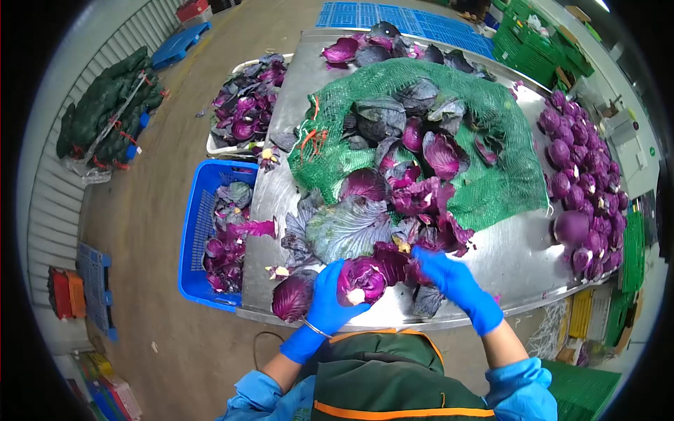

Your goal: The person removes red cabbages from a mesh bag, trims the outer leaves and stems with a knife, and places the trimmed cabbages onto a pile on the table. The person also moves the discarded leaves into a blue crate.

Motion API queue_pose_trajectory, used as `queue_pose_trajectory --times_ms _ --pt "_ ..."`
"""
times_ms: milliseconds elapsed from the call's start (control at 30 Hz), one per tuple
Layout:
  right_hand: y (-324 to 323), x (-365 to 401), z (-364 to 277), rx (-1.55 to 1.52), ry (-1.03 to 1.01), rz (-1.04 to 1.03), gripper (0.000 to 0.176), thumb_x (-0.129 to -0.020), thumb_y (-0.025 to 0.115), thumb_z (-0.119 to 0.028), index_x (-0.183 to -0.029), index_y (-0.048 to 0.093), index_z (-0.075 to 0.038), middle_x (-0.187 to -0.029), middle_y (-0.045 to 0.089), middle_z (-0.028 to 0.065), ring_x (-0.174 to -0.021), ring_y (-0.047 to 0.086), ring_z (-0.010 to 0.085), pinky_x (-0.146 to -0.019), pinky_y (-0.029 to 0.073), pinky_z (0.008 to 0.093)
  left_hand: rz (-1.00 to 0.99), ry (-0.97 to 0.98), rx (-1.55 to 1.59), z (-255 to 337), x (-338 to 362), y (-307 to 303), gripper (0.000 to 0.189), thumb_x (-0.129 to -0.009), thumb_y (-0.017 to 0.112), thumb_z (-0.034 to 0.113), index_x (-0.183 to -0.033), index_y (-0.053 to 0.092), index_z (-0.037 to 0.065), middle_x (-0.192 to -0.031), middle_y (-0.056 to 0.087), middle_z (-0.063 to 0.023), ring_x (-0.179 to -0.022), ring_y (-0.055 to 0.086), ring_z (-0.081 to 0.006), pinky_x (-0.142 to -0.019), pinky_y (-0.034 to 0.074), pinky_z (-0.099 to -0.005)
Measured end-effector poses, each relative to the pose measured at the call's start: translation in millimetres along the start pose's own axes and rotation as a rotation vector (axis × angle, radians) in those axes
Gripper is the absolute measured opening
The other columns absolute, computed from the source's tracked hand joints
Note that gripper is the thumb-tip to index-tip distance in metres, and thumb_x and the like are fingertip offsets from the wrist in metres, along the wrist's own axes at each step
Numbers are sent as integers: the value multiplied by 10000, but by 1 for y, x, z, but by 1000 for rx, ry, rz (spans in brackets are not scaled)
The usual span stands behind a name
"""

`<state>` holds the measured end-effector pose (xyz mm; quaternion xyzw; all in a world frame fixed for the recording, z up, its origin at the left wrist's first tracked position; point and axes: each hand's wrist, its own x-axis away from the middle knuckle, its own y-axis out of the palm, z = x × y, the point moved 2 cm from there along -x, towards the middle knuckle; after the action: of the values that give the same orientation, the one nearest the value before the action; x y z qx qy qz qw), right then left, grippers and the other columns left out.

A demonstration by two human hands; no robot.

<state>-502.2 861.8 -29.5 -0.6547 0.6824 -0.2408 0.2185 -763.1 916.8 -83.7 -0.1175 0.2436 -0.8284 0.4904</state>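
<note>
My left hand [328, 302], in a blue glove, is wrapped round a purple cabbage [364, 279] at the table's front edge; its pale cut stem faces up. To the right, my gloved right hand [446, 279] has its fingers stretched out beside loose purple leaves [393, 262], with nothing visible held. A whole purple cabbage [293, 295] lies left of my left hand. Beyond the hands, a large grey-green leaf [350, 229] and torn purple leaves lie by a green mesh net [491, 189] bearing dark, untrimmed cabbages [380, 118].
On the right of the metal table [516, 270] is a long pile of trimmed cabbages [579, 151], with one blurred cabbage [571, 228] at its near side. A blue basket [188, 238] and a white bin [215, 147], both holding leaves, stand at the table's left.
</note>
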Motion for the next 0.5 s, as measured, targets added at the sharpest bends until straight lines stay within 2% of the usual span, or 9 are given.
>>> queue_pose_trajectory --times_ms 133,167,200,267,300,367,400,433,500 --pt "-5 0 -34 226 72 -416 314 -885 553 -282 -1178 586 -174 -910 638 141 -824 626 231 -753 480 336 -54 -17 -57 8 -8 2 1083 -534 835 373 -1370 259 -3 -1281 382 -231 -1188 381 -378 -1003 307 -463" --pt "4 -5 -12 -52 137 -162 334 -885 560 -267 -1202 572 -161 -868 652 106 -782 615 177 -703 478 309 -79 1 -116 12 -9 4 1090 -532 832 374 -1375 251 -2 -1278 387 -233 -1186 381 -386 -1000 307 -467" --pt "8 -15 -8 -50 134 -161 334 -885 560 -267 -1202 572 -161 -868 652 106 -782 615 177 -703 478 309 -111 10 -155 16 -7 6 1097 -531 829 378 -1378 245 -2 -1273 393 -234 -1181 382 -393 -994 309 -472" --pt "6 -42 1 -506 349 299 440 -840 632 -254 -1252 533 -134 -878 618 33 -766 530 103 -664 444 240 -109 35 -198 23 -4 11 1101 -523 824 385 -1380 250 1 -1265 405 -238 -1170 389 -407 -978 317 -485" --pt "25 -38 3 -210 271 75 558 -769 699 -343 -1255 526 -129 -965 608 80 -852 554 139 -753 453 259 -112 36 -206 23 -6 11 1101 -523 824 385 -1380 250 1 -1265 405 -238 -1170 389 -407 -978 317 -485" --pt "56 -18 -22 98 78 61 678 -692 737 -440 -1250 526 -118 -1017 589 127 -929 582 214 -787 467 332 -102 41 -198 24 -7 12 1090 -518 824 384 -1375 266 5 -1269 402 -240 -1171 389 -407 -975 318 -489" --pt "69 -22 -14 112 93 43 683 -660 731 -495 -1198 559 -112 -1102 553 186 -976 574 321 -793 463 419 -102 75 -166 20 -8 12 1078 -513 826 380 -1368 283 9 -1273 401 -237 -1182 380 -401 -988 307 -483" --pt "74 -30 2 -124 423 -10 591 -677 723 -464 -1131 591 -110 -1062 575 196 -961 576 349 -777 465 436 -100 72 -158 17 -6 10 1078 -513 826 380 -1368 283 9 -1273 401 -237 -1182 380 -401 -988 307 -483" --pt "79 -51 43 150 496 64 516 -696 724 -409 -1069 602 -74 -1014 598 194 -915 596 314 -766 473 401 -137 76 -121 14 -3 3 1079 -507 828 380 -1365 288 11 -1273 401 -233 -1186 376 -400 -1000 295 -477"
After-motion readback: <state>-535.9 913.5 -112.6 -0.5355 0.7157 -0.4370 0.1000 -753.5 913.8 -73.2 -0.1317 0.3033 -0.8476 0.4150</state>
